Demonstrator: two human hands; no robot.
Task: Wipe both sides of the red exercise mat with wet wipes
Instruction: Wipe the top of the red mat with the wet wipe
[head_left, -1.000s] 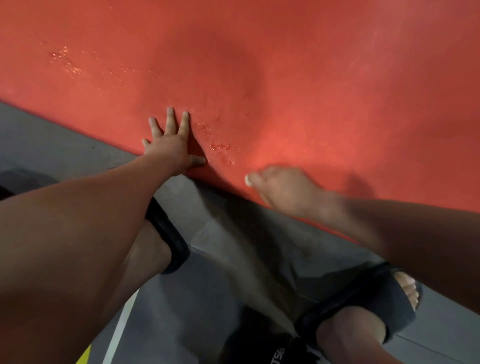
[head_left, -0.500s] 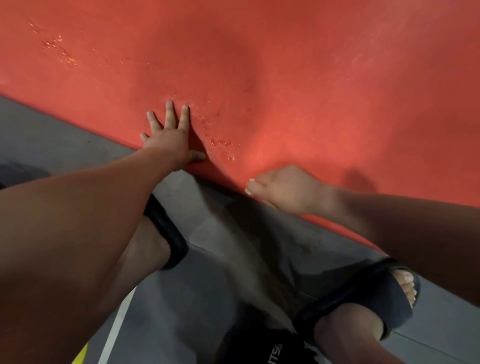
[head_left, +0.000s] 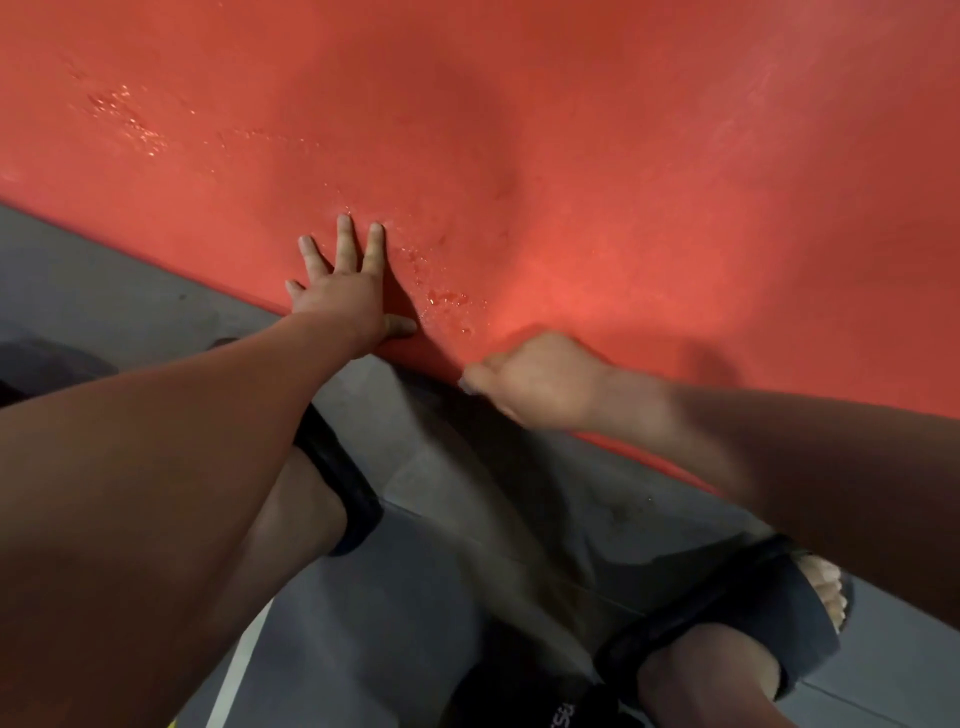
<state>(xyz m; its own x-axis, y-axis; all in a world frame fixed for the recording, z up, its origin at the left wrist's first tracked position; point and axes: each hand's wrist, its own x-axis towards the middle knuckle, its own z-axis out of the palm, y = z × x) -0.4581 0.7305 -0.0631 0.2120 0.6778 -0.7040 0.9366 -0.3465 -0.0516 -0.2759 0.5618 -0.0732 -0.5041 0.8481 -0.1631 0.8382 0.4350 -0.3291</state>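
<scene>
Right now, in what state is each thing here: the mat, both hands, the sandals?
Mat: lies on the grey floor, wet drops near its edge.
Left hand: fingers spread, pressing flat on the mat.
Right hand: curled at the mat's edge, blurred; grip unclear.
Sandals: worn on both feet.

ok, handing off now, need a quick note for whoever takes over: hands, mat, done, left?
Left hand: open, flat on the mat by its near edge.
Right hand: fingers curled at that edge, apparently gripping it; blurred.
Mat on grey floor; droplets on its top beside the left hand. No wipe in view.
Done: top looks at least partly wiped. Left: probably flip, wipe underside.
</scene>
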